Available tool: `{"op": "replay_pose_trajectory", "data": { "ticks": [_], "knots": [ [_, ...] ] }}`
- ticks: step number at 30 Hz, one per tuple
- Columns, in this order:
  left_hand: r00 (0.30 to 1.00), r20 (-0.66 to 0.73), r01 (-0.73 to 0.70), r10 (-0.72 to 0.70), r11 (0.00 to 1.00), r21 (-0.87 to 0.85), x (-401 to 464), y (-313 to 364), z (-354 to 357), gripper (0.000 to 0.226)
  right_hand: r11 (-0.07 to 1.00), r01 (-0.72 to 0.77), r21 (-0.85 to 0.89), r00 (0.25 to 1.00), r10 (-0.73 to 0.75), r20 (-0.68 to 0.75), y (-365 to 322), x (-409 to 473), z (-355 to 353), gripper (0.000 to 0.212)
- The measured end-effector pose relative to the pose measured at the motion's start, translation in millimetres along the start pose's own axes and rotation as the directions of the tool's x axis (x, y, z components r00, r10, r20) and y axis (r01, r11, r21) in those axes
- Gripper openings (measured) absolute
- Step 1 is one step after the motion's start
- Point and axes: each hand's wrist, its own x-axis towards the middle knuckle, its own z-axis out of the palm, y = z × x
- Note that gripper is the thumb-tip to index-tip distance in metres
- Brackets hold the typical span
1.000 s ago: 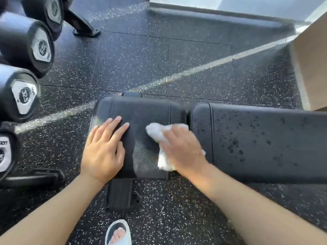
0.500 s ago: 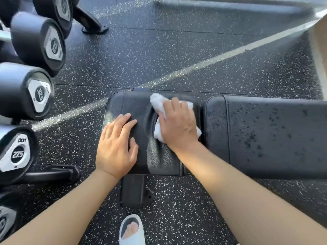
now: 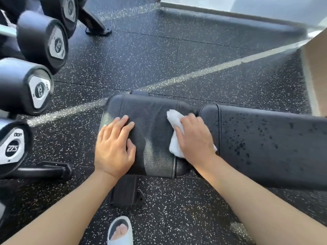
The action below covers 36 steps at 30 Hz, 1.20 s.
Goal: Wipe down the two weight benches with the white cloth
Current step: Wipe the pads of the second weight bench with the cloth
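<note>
A black weight bench lies across the view, with a short seat pad (image 3: pixel 152 121) on the left and a long back pad (image 3: pixel 269 147) on the right, dotted with dark wet spots. My right hand (image 3: pixel 195 138) presses the white cloth (image 3: pixel 174 121) flat on the right part of the seat pad, close to the gap between the pads. My left hand (image 3: pixel 115 145) rests palm down on the left part of the seat pad, fingers spread, holding nothing. Only this one bench is in view.
A rack of black dumbbells (image 3: pixel 33 87) fills the left side, its foot (image 3: pixel 44 171) on the floor beside the bench. The floor is black speckled rubber with a pale line (image 3: pixel 203 71). A tan box (image 3: pixel 316 75) stands at the right. My sandalled foot (image 3: pixel 120 230) is below.
My right hand has slid the cloth to the right across the seat pad, from its middle far part toward the gap. My left hand has stayed in place.
</note>
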Motion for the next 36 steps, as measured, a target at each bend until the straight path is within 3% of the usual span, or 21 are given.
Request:
{"op": "replay_pose_trajectory", "data": {
  "ticks": [5, 9, 12, 16, 21, 26, 30, 33, 36],
  "knots": [
    [1.0, 0.0, -0.004, 0.004, 1.0, -0.011, 1, -3, 2, 0.054, 1.0, -0.02, -0.008, 0.996, 0.02, -0.085, -83, 83, 30, 0.029],
    [1.0, -0.002, -0.007, 0.007, 1.0, -0.012, 1, -4, 3, 0.054, 0.995, -0.035, 0.089, 0.988, 0.048, -0.148, -100, 86, 35, 0.024],
    [1.0, 0.024, -0.009, 0.01, 1.0, -0.01, 0, -6, 2, 0.056, 0.985, 0.113, 0.129, 0.988, -0.098, -0.12, -89, 36, 28, 0.018],
    [0.999, 0.047, 0.001, -0.001, 1.0, -0.002, 0, -4, 0, 0.054, 0.94, 0.332, 0.076, 0.939, -0.337, 0.069, -45, -48, 10, 0.026],
    [1.0, 0.026, -0.004, 0.004, 1.0, -0.02, 2, -4, 1, 0.054, 0.909, 0.416, -0.013, 0.903, -0.411, 0.123, -12, -26, -3, 0.031],
    [1.0, 0.005, -0.01, 0.01, 0.999, -0.048, 1, -5, 5, 0.054, 0.984, 0.179, 0.007, 0.984, -0.179, -0.022, -77, 85, 21, 0.033],
    [1.0, -0.025, 0.004, -0.006, 0.996, -0.088, 0, -8, 7, 0.043, 0.995, 0.065, 0.072, 0.989, -0.055, -0.137, -130, 122, 42, 0.028],
    [1.0, -0.027, -0.001, -0.002, 0.994, -0.113, -3, -10, 8, 0.028, 0.986, 0.111, 0.124, 0.976, -0.085, -0.201, -125, 87, 42, 0.022],
    [1.0, -0.016, 0.001, -0.002, 0.994, -0.111, -3, -9, 7, 0.025, 0.945, 0.278, 0.173, 0.948, -0.241, -0.206, -95, 36, 34, 0.012]
  ]
}}
